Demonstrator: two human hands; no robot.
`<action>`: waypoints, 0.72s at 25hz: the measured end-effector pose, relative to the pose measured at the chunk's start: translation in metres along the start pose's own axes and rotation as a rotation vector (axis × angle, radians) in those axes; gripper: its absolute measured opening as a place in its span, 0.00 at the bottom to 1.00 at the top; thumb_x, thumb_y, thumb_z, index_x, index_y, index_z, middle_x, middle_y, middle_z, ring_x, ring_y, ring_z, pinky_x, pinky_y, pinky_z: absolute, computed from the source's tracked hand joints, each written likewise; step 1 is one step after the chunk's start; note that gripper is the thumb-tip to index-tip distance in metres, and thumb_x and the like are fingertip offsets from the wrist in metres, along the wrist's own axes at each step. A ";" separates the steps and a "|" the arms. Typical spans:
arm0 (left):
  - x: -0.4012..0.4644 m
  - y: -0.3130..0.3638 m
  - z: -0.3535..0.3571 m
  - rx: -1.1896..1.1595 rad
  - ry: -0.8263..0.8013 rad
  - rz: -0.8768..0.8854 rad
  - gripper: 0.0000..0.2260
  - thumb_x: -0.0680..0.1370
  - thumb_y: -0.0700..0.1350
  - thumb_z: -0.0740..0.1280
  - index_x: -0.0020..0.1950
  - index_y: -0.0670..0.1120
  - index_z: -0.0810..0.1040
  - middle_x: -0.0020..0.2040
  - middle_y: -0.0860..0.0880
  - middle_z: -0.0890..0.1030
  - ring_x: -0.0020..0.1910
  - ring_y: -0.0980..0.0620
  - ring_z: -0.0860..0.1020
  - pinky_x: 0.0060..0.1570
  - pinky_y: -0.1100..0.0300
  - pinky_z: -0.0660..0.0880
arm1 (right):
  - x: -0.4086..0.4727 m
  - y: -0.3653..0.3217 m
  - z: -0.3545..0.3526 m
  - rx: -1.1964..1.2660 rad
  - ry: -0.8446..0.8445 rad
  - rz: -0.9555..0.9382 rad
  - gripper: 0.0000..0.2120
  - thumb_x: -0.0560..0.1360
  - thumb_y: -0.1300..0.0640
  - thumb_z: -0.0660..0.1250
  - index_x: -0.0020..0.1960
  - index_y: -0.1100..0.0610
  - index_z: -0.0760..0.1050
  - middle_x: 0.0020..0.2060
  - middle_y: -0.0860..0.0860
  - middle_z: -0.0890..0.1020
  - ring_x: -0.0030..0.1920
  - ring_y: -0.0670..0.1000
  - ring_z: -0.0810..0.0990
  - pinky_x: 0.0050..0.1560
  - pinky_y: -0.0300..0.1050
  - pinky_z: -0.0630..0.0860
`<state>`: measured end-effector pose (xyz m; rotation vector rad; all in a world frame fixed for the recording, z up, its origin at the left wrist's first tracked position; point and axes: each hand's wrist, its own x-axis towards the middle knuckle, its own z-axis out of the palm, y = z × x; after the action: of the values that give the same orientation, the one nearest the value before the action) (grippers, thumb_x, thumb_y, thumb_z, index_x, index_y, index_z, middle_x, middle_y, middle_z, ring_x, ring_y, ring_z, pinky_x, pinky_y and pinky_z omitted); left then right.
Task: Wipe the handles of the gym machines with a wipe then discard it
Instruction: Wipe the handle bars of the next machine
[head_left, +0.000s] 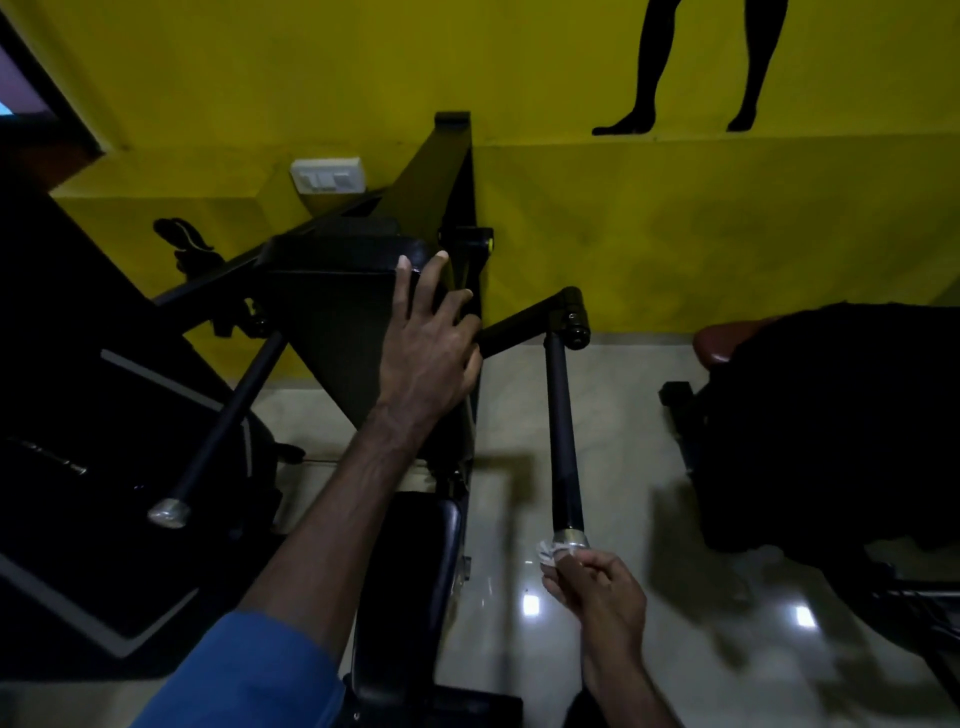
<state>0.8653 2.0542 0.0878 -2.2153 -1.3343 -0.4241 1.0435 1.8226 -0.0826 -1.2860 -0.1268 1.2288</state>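
A black gym machine (332, 312) stands in front of me against the yellow wall. Its right handle (563, 431) is a long black bar with a silver end cap near me. My right hand (597, 587) pinches a small white wipe (549, 552) right at that silver cap. My left hand (426, 338) lies flat with spread fingers on the machine's black pad and frame. The left handle (223, 421), also black with a silver cap, slants down to the left, untouched.
A treadmill (104, 467) fills the left side. A dark machine with a brown seat (810, 415) stands at the right. A black bench pad (410, 597) lies below me. The glossy floor (519, 405) shows between them. A switch plate (327, 175) is on the wall.
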 end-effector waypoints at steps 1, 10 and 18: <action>0.000 0.000 0.000 0.003 -0.001 -0.003 0.13 0.78 0.56 0.70 0.57 0.52 0.85 0.72 0.49 0.78 0.84 0.38 0.55 0.81 0.31 0.47 | 0.002 0.001 0.000 -0.066 0.015 -0.059 0.06 0.75 0.73 0.73 0.48 0.71 0.76 0.45 0.68 0.86 0.42 0.61 0.88 0.43 0.47 0.86; -0.001 0.003 0.004 -0.007 0.022 -0.034 0.14 0.77 0.55 0.71 0.59 0.51 0.85 0.74 0.47 0.76 0.84 0.38 0.55 0.81 0.31 0.47 | 0.015 -0.022 -0.021 -0.431 -0.019 -0.388 0.12 0.75 0.70 0.75 0.54 0.58 0.80 0.41 0.55 0.85 0.41 0.53 0.83 0.41 0.41 0.83; 0.003 0.011 0.012 -0.057 0.110 -0.105 0.23 0.77 0.52 0.71 0.72 0.52 0.77 0.75 0.49 0.74 0.83 0.39 0.59 0.81 0.31 0.48 | 0.103 -0.101 0.010 -1.461 -0.666 -1.092 0.14 0.81 0.58 0.70 0.66 0.50 0.80 0.55 0.47 0.76 0.50 0.49 0.80 0.43 0.43 0.78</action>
<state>0.8764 2.0587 0.0762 -2.1406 -1.4001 -0.6207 1.1419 1.9249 -0.0564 -1.4491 -2.1977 0.3710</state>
